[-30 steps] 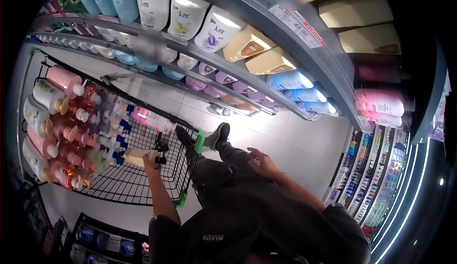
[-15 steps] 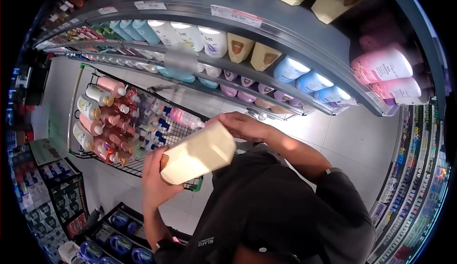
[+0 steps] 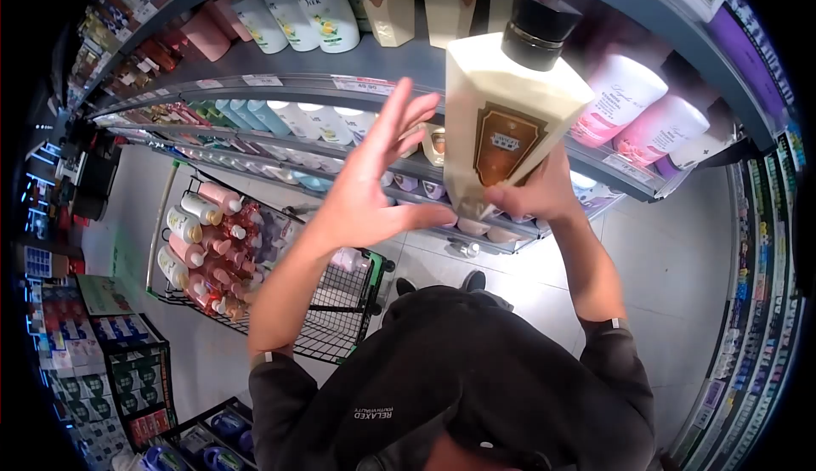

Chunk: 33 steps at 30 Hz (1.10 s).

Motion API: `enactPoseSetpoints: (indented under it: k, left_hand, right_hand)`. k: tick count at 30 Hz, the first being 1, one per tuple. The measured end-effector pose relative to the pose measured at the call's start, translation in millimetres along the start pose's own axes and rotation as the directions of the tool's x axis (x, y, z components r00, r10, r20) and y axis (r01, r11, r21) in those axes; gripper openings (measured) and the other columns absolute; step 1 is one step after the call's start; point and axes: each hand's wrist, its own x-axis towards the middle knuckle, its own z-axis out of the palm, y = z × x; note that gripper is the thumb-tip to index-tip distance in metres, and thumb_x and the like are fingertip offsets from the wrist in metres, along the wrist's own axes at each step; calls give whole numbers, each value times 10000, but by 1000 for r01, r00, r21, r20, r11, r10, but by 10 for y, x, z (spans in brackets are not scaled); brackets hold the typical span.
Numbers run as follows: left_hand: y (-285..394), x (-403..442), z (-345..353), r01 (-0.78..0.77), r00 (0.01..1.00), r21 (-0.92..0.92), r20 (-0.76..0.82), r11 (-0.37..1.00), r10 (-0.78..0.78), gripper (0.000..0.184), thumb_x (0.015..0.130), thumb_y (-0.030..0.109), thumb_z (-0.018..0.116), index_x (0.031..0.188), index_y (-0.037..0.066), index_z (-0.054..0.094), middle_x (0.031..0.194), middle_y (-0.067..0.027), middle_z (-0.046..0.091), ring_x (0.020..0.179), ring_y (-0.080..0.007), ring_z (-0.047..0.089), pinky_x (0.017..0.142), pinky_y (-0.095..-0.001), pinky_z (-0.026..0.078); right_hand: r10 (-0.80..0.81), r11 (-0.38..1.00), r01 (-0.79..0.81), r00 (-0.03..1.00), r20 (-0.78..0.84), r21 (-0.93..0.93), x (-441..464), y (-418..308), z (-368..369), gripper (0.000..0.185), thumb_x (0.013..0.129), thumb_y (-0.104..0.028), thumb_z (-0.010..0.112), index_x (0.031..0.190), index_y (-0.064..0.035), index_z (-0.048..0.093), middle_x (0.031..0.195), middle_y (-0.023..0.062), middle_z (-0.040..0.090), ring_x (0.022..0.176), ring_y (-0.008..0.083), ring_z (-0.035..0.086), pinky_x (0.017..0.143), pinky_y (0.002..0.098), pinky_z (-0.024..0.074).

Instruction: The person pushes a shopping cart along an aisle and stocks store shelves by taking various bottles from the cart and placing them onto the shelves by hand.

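A cream bottle with a black cap and a brown label stands upright in the air before the shelves. My right hand grips its lower part from the right, thumb across the front. To the left of the bottle is my left hand, open with its fingers spread and holding nothing; its thumb points toward the bottle's base. Behind, similar cream bottles stand on the upper shelf, beside white bottles with green and yellow print.
Pink bottles stand at the shelf's right end. A shopping cart with many pump bottles is at lower left. Lower shelves hold more bottles. Small packaged goods line a rack at far right; a display stands at far left.
The cream bottle has risen to the upper shelf's height and now stands upright, held by my right hand. My left hand has let go of it. The view has shifted toward the shelves.
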Motion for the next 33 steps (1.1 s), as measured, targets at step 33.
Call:
enactPoseSetpoints:
  k: [33]
  left_hand:
    - [-1202,1366,530,37,977,208,-215,977,9,1046,844,207,837,1583,-69,149,1506,-236,429,1339,-277,528,1105,-371,442]
  right_hand:
    - [-18,1000,22,962,-273,10,893,660,-647,598,791,-56,829,1306,14,534,1216,113,658,1113,181,642,985,340,519]
